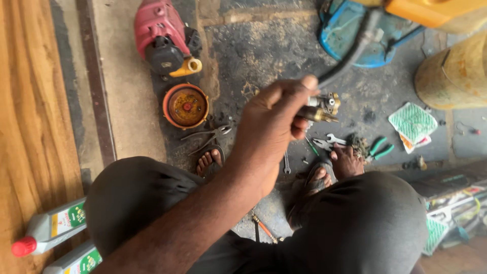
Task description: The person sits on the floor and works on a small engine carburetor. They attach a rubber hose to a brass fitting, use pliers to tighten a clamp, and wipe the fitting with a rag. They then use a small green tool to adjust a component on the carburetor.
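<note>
Two hands busy: left hand (276, 119) raised, clamped on a brass fitting (319, 107) at a hose (350, 53) end. Right hand (347, 161) rests down on the floor (264, 45) among spanners (329, 141), grip unclear. Looks like fitting inspection; next move likely needs a spanner.

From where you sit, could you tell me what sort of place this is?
Probably an informal repair workshop, worked on the floor: pliers and spanners lie scattered on stained concrete, beside a red engine part. The left hand holds a brass fitting.

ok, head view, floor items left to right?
White bottles with red cap → red engine part → orange round cover → grey pliers → left hand holding brass fitting → right hand → green-handled pliers → green cloth
</note>
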